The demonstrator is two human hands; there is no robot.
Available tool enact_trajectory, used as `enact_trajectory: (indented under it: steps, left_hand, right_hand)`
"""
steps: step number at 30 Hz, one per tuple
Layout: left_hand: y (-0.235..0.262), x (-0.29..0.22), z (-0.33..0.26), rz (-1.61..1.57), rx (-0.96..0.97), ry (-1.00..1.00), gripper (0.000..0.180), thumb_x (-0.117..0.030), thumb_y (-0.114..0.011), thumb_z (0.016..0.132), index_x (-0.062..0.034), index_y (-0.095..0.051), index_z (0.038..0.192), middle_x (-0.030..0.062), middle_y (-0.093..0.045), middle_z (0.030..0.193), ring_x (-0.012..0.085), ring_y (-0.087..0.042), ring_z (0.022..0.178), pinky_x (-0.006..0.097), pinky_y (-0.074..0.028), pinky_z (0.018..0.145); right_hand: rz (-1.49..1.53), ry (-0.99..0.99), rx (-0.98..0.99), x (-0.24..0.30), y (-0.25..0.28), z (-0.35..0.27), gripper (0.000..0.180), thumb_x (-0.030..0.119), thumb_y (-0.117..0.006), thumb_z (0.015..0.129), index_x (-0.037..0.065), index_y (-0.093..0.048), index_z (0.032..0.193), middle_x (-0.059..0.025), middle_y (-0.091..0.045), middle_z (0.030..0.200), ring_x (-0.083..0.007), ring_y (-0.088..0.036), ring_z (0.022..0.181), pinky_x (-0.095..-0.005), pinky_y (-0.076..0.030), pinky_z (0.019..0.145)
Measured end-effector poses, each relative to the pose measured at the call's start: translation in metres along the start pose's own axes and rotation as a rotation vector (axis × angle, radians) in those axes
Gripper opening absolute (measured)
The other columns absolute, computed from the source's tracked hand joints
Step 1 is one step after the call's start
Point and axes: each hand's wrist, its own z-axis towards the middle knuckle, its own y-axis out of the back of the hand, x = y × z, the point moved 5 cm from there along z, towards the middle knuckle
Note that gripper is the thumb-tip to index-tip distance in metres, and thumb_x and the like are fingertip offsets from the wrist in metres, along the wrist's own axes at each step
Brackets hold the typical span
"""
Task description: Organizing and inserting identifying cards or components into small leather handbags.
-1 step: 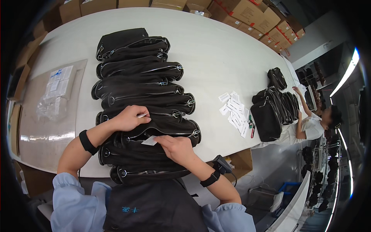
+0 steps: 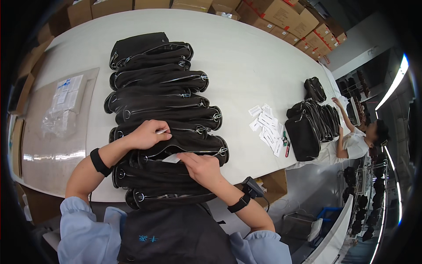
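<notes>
Black zippered bags (image 2: 154, 102) lie in an overlapping row in front of me. One near bag (image 2: 200, 144) has its zip open, and the opening gapes between my hands. My left hand (image 2: 149, 134) rests at the far side of this opening, fingers closed on a small white card (image 2: 162, 131). At the near edge, my right hand (image 2: 201, 169) pinches a white paper slip (image 2: 170, 159) by one end. The slip's other end points into the bag's opening. The inside of the bag is mostly dark.
Loose white cards (image 2: 267, 125) lie in a pile to the right, beside a green-and-red tool (image 2: 286, 143). More black bags (image 2: 304, 136) stand past them, near a person (image 2: 358, 143). A plastic-wrapped packet (image 2: 68, 97) lies left. Cardboard boxes (image 2: 281, 17) line the far edge.
My right hand has shifted the paper slip slightly away from me, further over the bag's opening. The left hand has stayed in place.
</notes>
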Motion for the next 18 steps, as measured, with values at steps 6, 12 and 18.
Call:
enact_trajectory:
  steps: [6,12,18]
  left_hand:
    - [-0.004,-0.007,-0.003,-0.001,0.007,-0.048,0.02,-0.021,-0.068,0.085,-0.0018,-0.062,0.089,0.0041,-0.057,0.07,0.0112,-0.049,0.068,0.03,-0.042,0.063]
    - [0.0,-0.017,-0.008,-0.037,0.018,-0.049,0.025,-0.028,-0.059,0.092,-0.0036,-0.062,0.099,0.0057,-0.062,0.078,0.0122,-0.055,0.066,0.028,-0.045,0.062]
    - [0.005,-0.054,-0.049,-0.889,0.041,-0.075,0.055,-0.047,-0.029,0.102,-0.004,-0.046,0.131,0.0144,-0.065,0.11,0.0177,-0.064,0.097,0.031,-0.053,0.086]
  right_hand:
    - [-0.429,-0.12,0.289,-0.01,-0.025,0.003,0.011,0.009,-0.062,0.074,0.006,-0.064,0.084,-0.0049,-0.065,0.079,-0.0165,-0.065,0.058,-0.0294,-0.05,0.049]
    - [-0.252,-0.123,0.376,-0.027,-0.064,0.014,0.008,0.012,-0.061,0.077,0.006,-0.063,0.074,-0.0099,-0.066,0.072,-0.0241,-0.067,0.062,-0.034,-0.053,0.054]
    - [0.959,-0.768,-0.035,0.023,-0.005,0.01,0.012,0.014,-0.071,0.085,0.003,-0.066,0.089,-0.0026,-0.065,0.076,-0.0065,-0.058,0.063,-0.0199,-0.044,0.058]
